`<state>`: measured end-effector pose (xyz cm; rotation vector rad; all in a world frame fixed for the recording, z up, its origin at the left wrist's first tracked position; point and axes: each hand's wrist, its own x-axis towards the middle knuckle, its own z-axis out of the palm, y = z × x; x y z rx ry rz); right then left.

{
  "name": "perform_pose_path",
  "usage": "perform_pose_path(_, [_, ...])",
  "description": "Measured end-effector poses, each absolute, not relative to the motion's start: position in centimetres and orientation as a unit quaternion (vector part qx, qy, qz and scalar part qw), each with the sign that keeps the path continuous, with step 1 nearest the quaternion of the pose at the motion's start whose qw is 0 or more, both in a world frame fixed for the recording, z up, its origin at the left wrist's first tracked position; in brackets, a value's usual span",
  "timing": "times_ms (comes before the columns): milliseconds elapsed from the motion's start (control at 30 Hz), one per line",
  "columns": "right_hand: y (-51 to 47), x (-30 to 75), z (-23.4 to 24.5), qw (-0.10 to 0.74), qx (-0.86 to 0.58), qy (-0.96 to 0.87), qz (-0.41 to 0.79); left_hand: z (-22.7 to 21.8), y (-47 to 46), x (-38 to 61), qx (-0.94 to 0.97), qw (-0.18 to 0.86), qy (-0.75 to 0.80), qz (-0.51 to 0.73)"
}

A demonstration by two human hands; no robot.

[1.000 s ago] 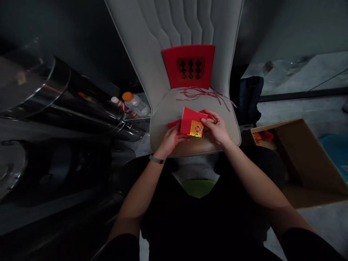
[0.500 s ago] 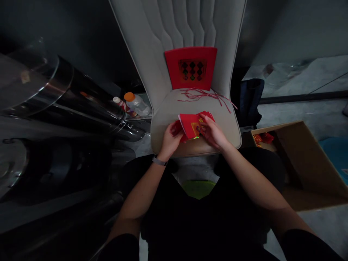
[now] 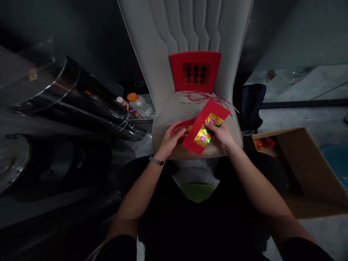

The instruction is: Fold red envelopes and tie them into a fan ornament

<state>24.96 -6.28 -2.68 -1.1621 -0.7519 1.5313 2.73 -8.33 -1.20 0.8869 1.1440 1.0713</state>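
Note:
A long red envelope [image 3: 199, 127] with a shiny gold panel lies tilted over the seat of a pale padded chair [image 3: 174, 108]. My right hand [image 3: 221, 134] pinches it at the gold panel. My left hand [image 3: 171, 137] is closed on more red envelopes [image 3: 187, 125] that lie partly under the long one. A red card [image 3: 195, 71] with a dark diamond pattern leans against the chair back, and thin red strings [image 3: 202, 97] lie in front of it.
Shiny metal cylinders [image 3: 67, 98] fill the left side. Two bottles [image 3: 136, 104] stand left of the chair. An open cardboard box [image 3: 301, 163] with red items inside sits on the floor at the right. A dark bag [image 3: 251, 101] stands behind it.
The folded red piece held between both hands has come out as a long envelope, now drawn up and to the right by my right hand. The view has shifted slightly.

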Motion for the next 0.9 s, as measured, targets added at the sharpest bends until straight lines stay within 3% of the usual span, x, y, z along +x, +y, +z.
perform_pose_path(133, [-7.1,25.5,-2.6,0.398,-0.429,-0.401,0.705,-1.2,-8.1,2.6,0.389,0.634,0.496,0.447])
perform_pose_path(300, [-7.8,24.9,-2.9,0.348,-0.405,-0.492,0.688,-1.6,-8.8,3.2,0.474,0.607,0.488,0.410])
perform_pose_path(533, [-7.5,24.2,-3.1,0.428,-0.447,-0.443,0.649,-2.2,-8.9,3.2,0.428,0.608,0.533,0.404])
perform_pose_path(900, [-7.4,24.4,-3.3,0.409,-0.432,-0.390,0.703,-2.1,-9.0,3.3,0.402,0.627,0.535,0.399])
